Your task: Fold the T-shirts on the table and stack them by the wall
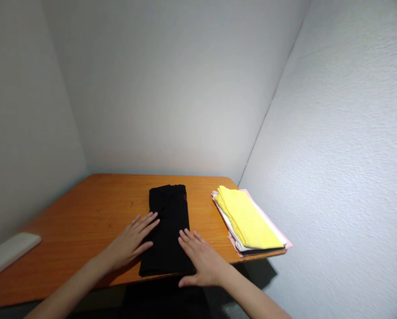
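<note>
A black garment, folded into a long narrow rectangle, lies flat at the front of the table; its exact kind is hard to tell. A drawstring or fold shows faintly near its far end. My left hand is at its left edge, fingers stretched out and fingertips over the cloth. At the right edge, near the front, my right hand has its fingers extended onto the cloth and its thumb just beyond the table's front edge. Neither hand grasps anything.
On the table's right side sits a stack of folded clothes, with a yellow garment on top and white, pink and black layers beneath. A white object lies at the left of the wooden table. Walls enclose the back and both sides.
</note>
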Demonstrator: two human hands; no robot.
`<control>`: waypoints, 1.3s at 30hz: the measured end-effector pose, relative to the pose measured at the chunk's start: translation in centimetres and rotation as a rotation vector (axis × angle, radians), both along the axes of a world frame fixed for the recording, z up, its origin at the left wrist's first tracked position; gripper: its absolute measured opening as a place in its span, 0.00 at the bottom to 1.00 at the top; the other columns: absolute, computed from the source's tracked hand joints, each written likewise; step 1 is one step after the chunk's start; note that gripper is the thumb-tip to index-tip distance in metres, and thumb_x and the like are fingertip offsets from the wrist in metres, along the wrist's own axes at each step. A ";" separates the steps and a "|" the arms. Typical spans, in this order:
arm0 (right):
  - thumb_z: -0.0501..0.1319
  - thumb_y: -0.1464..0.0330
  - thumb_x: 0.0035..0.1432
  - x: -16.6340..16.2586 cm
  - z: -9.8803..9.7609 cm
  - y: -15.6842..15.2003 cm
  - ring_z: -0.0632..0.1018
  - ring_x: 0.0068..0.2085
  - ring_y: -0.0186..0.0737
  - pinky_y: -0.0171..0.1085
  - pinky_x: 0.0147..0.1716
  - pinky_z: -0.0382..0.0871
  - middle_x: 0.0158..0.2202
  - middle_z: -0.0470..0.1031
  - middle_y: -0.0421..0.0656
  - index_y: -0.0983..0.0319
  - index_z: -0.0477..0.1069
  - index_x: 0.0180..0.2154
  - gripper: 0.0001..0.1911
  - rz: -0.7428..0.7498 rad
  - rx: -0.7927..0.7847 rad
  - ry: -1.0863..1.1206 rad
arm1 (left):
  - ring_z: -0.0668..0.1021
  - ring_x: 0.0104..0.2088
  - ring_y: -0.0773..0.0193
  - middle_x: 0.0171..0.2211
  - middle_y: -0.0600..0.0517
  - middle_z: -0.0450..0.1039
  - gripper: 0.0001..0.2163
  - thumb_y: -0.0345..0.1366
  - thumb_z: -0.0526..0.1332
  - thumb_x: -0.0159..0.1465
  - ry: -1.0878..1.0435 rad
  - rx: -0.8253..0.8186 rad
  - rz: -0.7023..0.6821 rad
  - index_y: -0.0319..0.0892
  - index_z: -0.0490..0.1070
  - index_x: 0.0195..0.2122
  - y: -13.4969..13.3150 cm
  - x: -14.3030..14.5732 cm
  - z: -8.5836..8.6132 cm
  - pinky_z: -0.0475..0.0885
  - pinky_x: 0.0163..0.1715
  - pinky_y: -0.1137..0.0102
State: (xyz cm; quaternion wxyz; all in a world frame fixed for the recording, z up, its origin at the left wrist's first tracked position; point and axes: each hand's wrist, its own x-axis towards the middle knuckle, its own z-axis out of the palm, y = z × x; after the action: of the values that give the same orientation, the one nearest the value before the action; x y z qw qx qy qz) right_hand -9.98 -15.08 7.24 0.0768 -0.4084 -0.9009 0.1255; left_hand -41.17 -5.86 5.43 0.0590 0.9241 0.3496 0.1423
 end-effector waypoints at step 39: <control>0.42 0.52 0.69 -4.3 -2.1 7.7 0.73 0.23 0.38 0.34 0.22 0.62 0.21 0.70 0.44 0.62 0.72 0.31 0.29 -0.850 0.078 0.253 | 0.79 0.46 0.49 0.40 0.41 0.79 0.21 0.49 0.47 0.64 -0.468 -0.385 0.685 0.40 0.71 0.43 0.6 3.8 -1.6 0.72 0.46 0.62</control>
State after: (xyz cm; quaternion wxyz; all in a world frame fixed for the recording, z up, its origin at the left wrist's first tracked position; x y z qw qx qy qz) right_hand -14.29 -7.34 5.12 0.2464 -0.7205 -0.6407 0.0979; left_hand -37.34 -5.31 3.83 0.2568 0.6706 0.6323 0.2908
